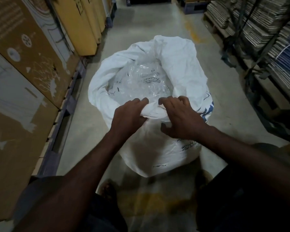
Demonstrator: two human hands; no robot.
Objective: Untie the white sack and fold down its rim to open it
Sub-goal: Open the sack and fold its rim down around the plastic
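Observation:
A big white sack [177, 64] stands on the concrete floor in the middle of the aisle, its mouth wide open. Clear plastic bags with black print [146, 82] fill the inside. The rim is rolled outward along the left and near sides; the far right part stands taller and crumpled. My left hand [127, 114] grips the rolled near rim, fingers curled over it. My right hand [179, 118] grips the same rim just to the right, thumb on the sack's outer wall. No tie or string is visible.
Tall cardboard boxes [28, 67] on dark pallets line the left side of the aisle. Shelving with stacked flat cardboard [264, 34] runs along the right. Bare concrete floor [141, 22] stretches beyond the sack. My feet [107, 188] are near the sack's base.

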